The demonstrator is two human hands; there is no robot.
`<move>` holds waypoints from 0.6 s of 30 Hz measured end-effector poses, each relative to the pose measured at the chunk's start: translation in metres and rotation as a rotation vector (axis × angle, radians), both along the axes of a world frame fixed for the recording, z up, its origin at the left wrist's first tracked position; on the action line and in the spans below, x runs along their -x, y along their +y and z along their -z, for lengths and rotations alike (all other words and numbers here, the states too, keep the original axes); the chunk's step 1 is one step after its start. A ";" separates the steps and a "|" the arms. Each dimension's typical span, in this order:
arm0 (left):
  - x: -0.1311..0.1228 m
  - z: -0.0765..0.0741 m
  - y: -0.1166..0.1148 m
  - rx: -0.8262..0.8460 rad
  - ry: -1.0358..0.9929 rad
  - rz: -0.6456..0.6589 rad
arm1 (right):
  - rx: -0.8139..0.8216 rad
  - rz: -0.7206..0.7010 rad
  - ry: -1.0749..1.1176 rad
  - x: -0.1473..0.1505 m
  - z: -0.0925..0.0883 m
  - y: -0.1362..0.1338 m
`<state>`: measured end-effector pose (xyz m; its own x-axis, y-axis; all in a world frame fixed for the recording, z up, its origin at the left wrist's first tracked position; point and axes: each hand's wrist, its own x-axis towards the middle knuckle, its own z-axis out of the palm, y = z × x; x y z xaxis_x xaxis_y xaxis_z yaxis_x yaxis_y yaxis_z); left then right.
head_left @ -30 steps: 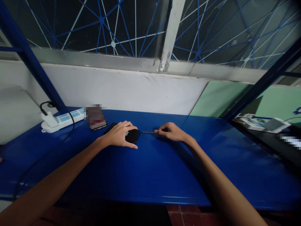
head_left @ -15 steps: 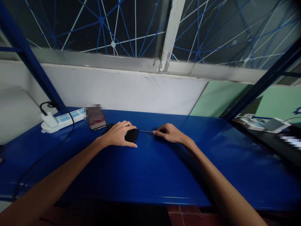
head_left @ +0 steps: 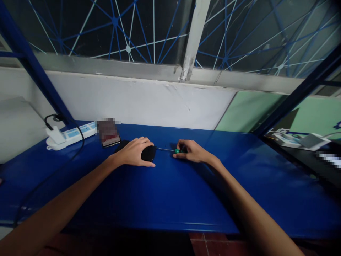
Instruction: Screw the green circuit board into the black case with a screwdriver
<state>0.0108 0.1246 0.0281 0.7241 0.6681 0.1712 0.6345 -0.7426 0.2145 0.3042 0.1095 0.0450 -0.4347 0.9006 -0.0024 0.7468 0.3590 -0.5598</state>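
Note:
My left hand (head_left: 135, 152) lies over a flat black case-like object (head_left: 148, 153) on the blue table, thumb along its near edge and fingers along its far edge. Its exact kind I cannot make out, and the palm covers much of it. In my right hand (head_left: 192, 150) is a screwdriver (head_left: 177, 151) with a green and dark handle, held between thumb and fingers. Its thin metal shaft points left and reaches the right end of the black object. Whether the tip sits in a screw is too small to see.
A white power strip (head_left: 71, 137) with a plug and black cable (head_left: 83, 137) stands at the left back. Beside it lies a phone-like item (head_left: 109, 135), partly blurred out. White devices (head_left: 293, 139) sit at far right on the blue table (head_left: 170, 199). Blue frame posts rise at both sides.
The fingers of my right hand have rolled apart on the screwdriver, so its green handle now shows. My left hand and the black object have stayed almost still.

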 end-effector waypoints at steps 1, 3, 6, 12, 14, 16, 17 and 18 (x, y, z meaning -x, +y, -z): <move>0.000 0.000 0.000 0.000 -0.003 -0.001 | 0.009 0.004 0.003 0.000 0.001 0.000; 0.000 0.000 0.000 -0.001 -0.010 0.000 | 0.013 -0.002 0.010 0.002 0.001 -0.001; 0.000 0.000 0.000 0.001 -0.014 0.006 | -0.039 -0.017 0.003 0.004 0.000 -0.002; 0.001 0.000 -0.001 0.021 0.001 0.011 | 0.017 -0.016 -0.052 0.003 -0.006 -0.003; 0.000 0.000 0.000 0.030 0.004 0.007 | 0.031 -0.007 -0.075 0.001 -0.006 -0.002; 0.000 0.000 0.000 0.035 0.007 0.003 | 0.027 0.008 -0.077 0.000 -0.005 -0.001; 0.000 0.000 0.000 0.034 0.008 0.002 | 0.019 0.015 -0.073 0.000 -0.004 -0.001; 0.000 0.000 0.000 0.031 0.007 0.004 | 0.009 0.018 -0.066 0.000 -0.003 0.000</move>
<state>0.0104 0.1248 0.0277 0.7277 0.6703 0.1455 0.6332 -0.7381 0.2329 0.3039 0.1094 0.0479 -0.4169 0.9081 -0.0387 0.7884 0.3401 -0.5126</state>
